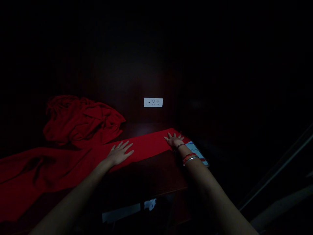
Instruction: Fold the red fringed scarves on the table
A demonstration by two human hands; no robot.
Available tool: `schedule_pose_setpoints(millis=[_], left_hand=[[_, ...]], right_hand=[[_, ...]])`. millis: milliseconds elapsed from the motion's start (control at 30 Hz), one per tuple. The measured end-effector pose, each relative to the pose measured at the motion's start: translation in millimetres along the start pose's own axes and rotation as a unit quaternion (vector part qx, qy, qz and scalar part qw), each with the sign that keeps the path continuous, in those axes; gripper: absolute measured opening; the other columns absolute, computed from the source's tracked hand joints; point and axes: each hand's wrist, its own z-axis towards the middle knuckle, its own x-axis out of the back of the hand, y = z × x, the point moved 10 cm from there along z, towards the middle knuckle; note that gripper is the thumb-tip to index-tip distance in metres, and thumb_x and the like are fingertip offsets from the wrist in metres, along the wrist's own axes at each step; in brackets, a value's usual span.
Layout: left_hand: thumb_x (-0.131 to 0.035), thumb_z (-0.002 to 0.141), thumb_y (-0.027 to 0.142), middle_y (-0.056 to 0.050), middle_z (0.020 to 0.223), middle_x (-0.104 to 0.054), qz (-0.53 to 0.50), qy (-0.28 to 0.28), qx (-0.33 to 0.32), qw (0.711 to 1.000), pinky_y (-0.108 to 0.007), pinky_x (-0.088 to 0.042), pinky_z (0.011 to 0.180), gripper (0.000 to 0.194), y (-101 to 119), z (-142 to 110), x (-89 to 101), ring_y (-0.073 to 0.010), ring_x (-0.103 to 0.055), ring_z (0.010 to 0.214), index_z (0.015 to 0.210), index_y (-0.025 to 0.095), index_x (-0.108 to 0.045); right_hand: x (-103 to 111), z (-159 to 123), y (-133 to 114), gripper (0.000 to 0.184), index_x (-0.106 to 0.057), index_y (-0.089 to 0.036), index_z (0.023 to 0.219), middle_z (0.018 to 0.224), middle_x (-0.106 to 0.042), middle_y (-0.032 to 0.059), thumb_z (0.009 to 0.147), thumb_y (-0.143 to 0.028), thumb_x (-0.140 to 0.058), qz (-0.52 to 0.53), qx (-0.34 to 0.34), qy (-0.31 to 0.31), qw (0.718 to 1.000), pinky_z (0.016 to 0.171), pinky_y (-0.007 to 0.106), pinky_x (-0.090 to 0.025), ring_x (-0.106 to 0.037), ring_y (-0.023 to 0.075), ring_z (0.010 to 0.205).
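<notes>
A long red cloth, which looks like a scarf, stretches across the dark table. Its right part lies flat in a narrow band, while the left part is wavy and creased. My left hand rests palm down on the band with its fingers spread. Near the cloth's right end, my right hand also lies flat, fingers apart. Neither hand grips anything. Behind the left part sits a crumpled heap of red cloth with what look like fringes.
A lit phone lies beside my right wrist at the table's right side. On the dark wall behind is a white power socket. The table's front edge shows below, with pale objects underneath. The surroundings are very dark.
</notes>
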Motion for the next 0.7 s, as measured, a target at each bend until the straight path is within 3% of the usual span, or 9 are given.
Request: schedule_pose_setpoints(millis=[167, 300, 400, 533, 700], left_hand=[[-0.02, 0.076, 0.057, -0.001, 0.134, -0.014, 0.003, 0.005, 0.006, 1.0, -0.047, -0.013, 0.093, 0.059, -20, -4, 0.9, -0.027, -0.012, 0.12, 0.128, 0.027, -0.019], [-0.02, 0.078, 0.056, -0.003, 0.134, -0.015, -0.005, 0.021, -0.012, 1.0, -0.049, -0.013, 0.093, 0.059, -15, -7, 4.9, -0.0282, -0.013, 0.12, 0.128, 0.024, -0.02], [-0.02, 0.077, 0.056, -0.003, 0.134, -0.014, -0.001, 0.016, -0.01, 1.0, -0.048, -0.012, 0.093, 0.06, -13, -9, 5.4, -0.0276, -0.011, 0.12, 0.128, 0.024, -0.021], [-0.019, 0.077, 0.057, -0.003, 0.134, -0.013, 0.007, -0.01, 0.002, 1.0, -0.046, -0.011, 0.094, 0.059, -13, -11, 2.2, -0.025, -0.009, 0.121, 0.128, 0.027, -0.018], [-0.018, 0.078, 0.055, -0.004, 0.135, -0.011, 0.002, 0.01, -0.012, 1.0, -0.044, -0.01, 0.095, 0.058, 0, -12, 8.0, -0.0227, -0.007, 0.122, 0.127, 0.026, -0.019]], right_hand=[[11, -5, 9, 0.068, -0.009, -0.03, 0.129, 0.136, -0.006, 0.0082, 0.07, -0.066, -0.008, -0.035, 0.008, 0.033, 0.999, 0.089, 0.053, -0.001, -0.005, 0.0357, 0.119], [13, -15, -28, 0.068, -0.008, -0.029, 0.129, 0.136, -0.004, 0.0058, 0.071, -0.065, -0.007, -0.021, 0.104, 0.062, 0.992, 0.092, 0.048, 0.002, 0.004, 0.0307, 0.12], [-2, -16, -51, 0.067, -0.003, -0.033, 0.128, 0.136, 0.001, 0.0028, 0.07, -0.066, -0.006, 0.008, 0.144, 0.022, 0.989, 0.092, 0.05, 0.001, 0.006, 0.0301, 0.12], [-13, -9, -48, 0.063, -0.003, -0.034, 0.127, 0.136, 0.004, 0.0009, 0.072, -0.063, -0.008, 0.02, 0.13, -0.008, 0.991, 0.092, 0.05, 0.001, 0.006, 0.0301, 0.12], [1, -18, -46, 0.063, -0.008, -0.028, 0.129, 0.136, -0.002, 0.0048, 0.075, -0.061, -0.012, 0.021, 0.141, 0.021, 0.99, 0.093, 0.048, -0.001, 0.003, 0.0305, 0.12]])
